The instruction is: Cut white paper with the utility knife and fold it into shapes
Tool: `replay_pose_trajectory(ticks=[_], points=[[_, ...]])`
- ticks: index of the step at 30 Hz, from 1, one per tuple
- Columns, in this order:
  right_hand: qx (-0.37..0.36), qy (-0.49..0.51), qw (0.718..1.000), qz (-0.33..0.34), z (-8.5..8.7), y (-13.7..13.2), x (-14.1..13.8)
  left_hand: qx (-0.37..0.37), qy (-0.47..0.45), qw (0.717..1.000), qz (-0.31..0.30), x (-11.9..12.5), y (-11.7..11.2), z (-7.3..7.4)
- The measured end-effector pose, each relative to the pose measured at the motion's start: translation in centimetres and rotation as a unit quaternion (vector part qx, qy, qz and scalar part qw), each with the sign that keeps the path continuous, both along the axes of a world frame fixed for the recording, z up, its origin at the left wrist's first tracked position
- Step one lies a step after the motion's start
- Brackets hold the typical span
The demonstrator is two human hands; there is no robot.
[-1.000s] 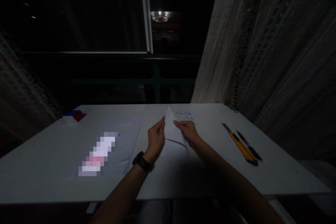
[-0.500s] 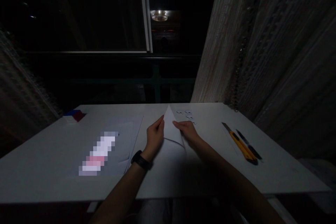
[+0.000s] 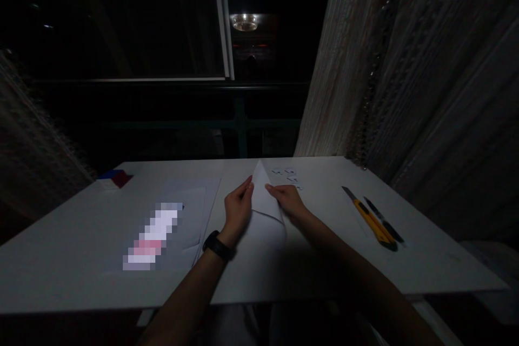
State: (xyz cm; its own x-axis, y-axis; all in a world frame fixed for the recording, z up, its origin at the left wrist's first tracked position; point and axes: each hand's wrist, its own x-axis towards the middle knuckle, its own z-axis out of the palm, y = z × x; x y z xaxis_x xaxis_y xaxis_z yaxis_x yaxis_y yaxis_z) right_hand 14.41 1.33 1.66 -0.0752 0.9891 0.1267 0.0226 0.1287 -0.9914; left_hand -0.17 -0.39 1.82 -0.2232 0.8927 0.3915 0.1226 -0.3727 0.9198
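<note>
A white sheet of paper (image 3: pixel 263 194), folded to a point at its far end, is held just over the table between both hands. My left hand (image 3: pixel 238 206), with a dark watch (image 3: pixel 218 246) on its wrist, is closed on the paper's left edge. On the right edge, my right hand (image 3: pixel 287 200) pinches the paper with the thumb on top. The lower part of the sheet hangs toward me in a loose curve. Just beyond the right hand lie several small paper pieces (image 3: pixel 290 172) with dark marks.
On the white table (image 3: pixel 73 248), a yellow utility knife (image 3: pixel 375 223) and a black pen (image 3: pixel 383 219) lie at right. Flat sheets of paper (image 3: pixel 208 200) and a blurred-out bright patch (image 3: pixel 152 238) are at left. Further left sits a blue, red and white cube (image 3: pixel 114 178). Curtains (image 3: pixel 340 65) hang behind.
The paper's lower flap lies a little flatter than before. Both hands keep their grip with hardly any movement; the view has shifted slightly.
</note>
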Motion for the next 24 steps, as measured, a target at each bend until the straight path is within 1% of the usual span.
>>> replay_pose_trajectory(ticks=[3, 7, 10, 14, 16, 21, 24], points=[[0.001, 0.000, 1.000, 0.003, 0.10, 0.04, 0.08, -0.013, -0.005, 1.000, -0.015, -0.09, 0.11, 0.06], [-0.002, -0.006, 1.000, 0.007, 0.31, -0.02, 0.15, -0.033, -0.048, 0.998, -0.038, -0.23, 0.44, -0.08], [-0.006, 0.006, 1.000, 0.028, 0.26, -0.05, 0.14, -0.032, -0.071, 0.996, -0.033, -0.31, 0.70, -0.30], [-0.045, 0.042, 0.997, 0.056, -0.04, 0.04, 0.14, -0.013, -0.057, 0.998, -0.019, -0.42, 0.81, -0.32], [-0.050, 0.052, 0.995, 0.065, -0.12, 0.10, 0.19, -0.004, -0.050, 0.999, -0.013, -0.45, 0.76, -0.16], [-0.015, 0.020, 0.998, 0.056, -0.06, 0.16, 0.29, -0.009, -0.049, 0.999, -0.016, -0.40, 0.54, 0.31], [0.011, -0.005, 0.999, 0.044, -0.09, 0.17, 0.28, -0.001, -0.053, 0.998, -0.017, -0.37, 0.50, 0.31]])
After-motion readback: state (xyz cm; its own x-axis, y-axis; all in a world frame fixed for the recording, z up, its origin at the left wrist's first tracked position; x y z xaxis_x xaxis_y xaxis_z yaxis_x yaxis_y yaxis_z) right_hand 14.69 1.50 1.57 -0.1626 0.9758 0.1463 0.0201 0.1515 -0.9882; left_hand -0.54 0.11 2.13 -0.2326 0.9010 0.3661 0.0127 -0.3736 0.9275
